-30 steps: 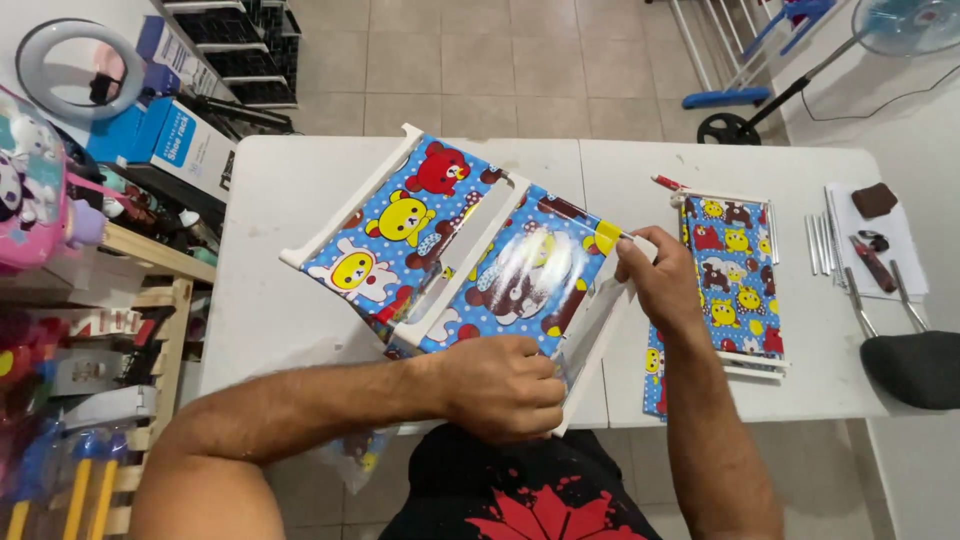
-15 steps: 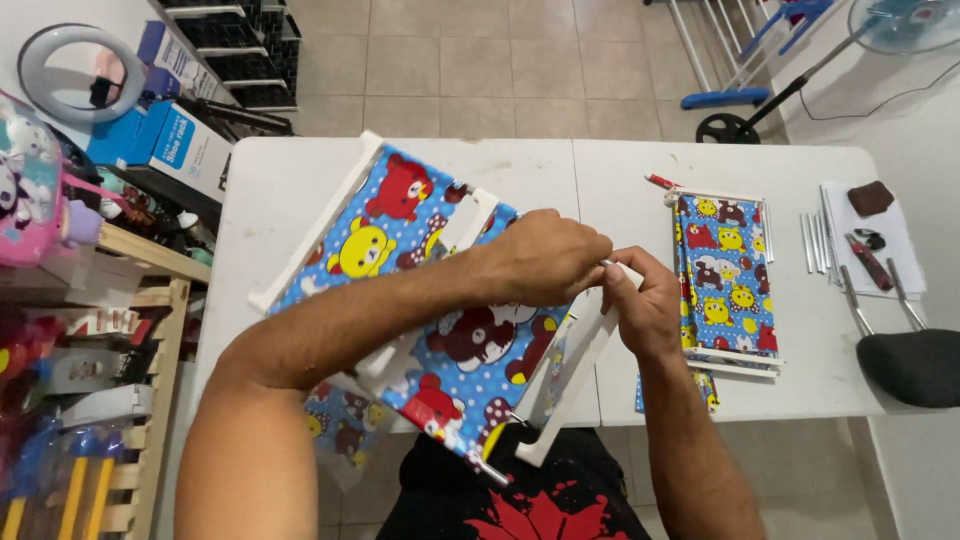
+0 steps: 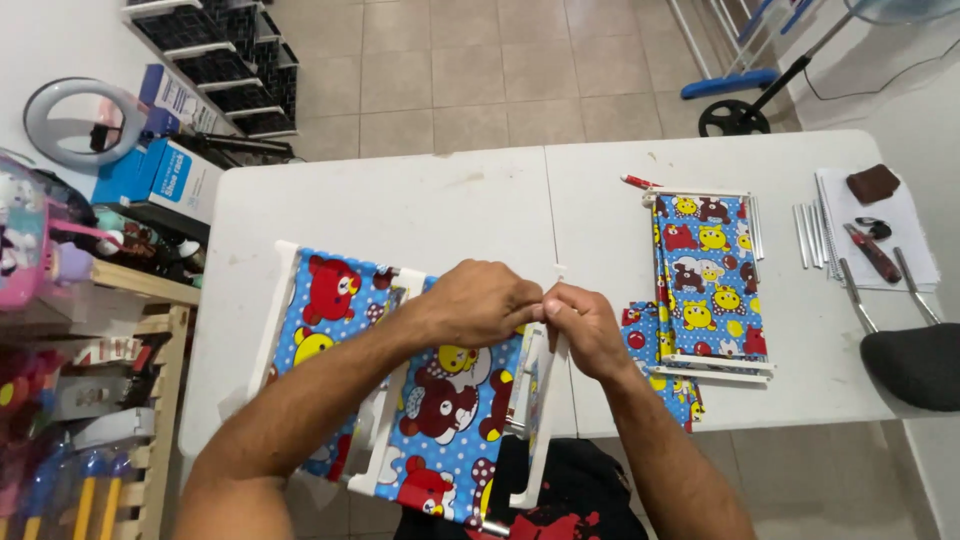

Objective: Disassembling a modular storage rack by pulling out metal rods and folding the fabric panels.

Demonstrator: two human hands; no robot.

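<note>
A blue cartoon-print fabric panel set (image 3: 440,400) on white tube frames lies on the white table (image 3: 450,210) and reaches past its near edge. My left hand (image 3: 480,303) grips the top of its right white tube (image 3: 540,420). My right hand (image 3: 583,328) pinches the same tube end from the right, fingertips touching the left hand. A small white connector (image 3: 559,271) sticks up just above the fingers.
A second framed printed panel (image 3: 708,285) lies to the right, over loose printed fabric (image 3: 645,340). Farther right are loose white tubes (image 3: 812,235), a paper sheet with pliers (image 3: 872,252), a red marker (image 3: 640,182) and a black chair seat (image 3: 915,365). Cluttered shelves stand at the left.
The panel set has swung toward me and now hangs over the near table edge. Both hands have come together at the top of its right tube.
</note>
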